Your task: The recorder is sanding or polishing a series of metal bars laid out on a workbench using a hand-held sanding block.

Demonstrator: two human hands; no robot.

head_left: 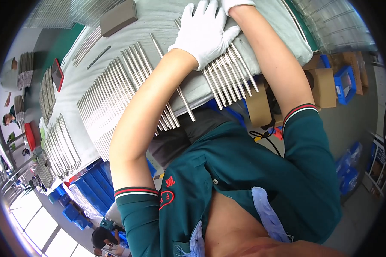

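Observation:
My left hand (205, 33), in a white glove, lies palm down with its fingers stretched over a group of slim metal rods (227, 79) on the cloth-covered table. The rods' near ends stick out past the wrist and over the table's front edge. Whatever lies under the palm is hidden. My right hand (237, 3), also white-gloved, is cut off by the top edge; its fingers do not show. A single rod (185, 104) passes under my left forearm. Left of that forearm a wide row of similar metal rods (111, 83) lies side by side.
A dark drill bit (98, 57) and a grey-brown block (119, 18) lie farther left. A red-edged device (57, 75) sits by more rod bundles (61, 145). Cardboard boxes (324, 88) and a blue bin (345, 85) stand right. Another person (102, 238) is at lower left.

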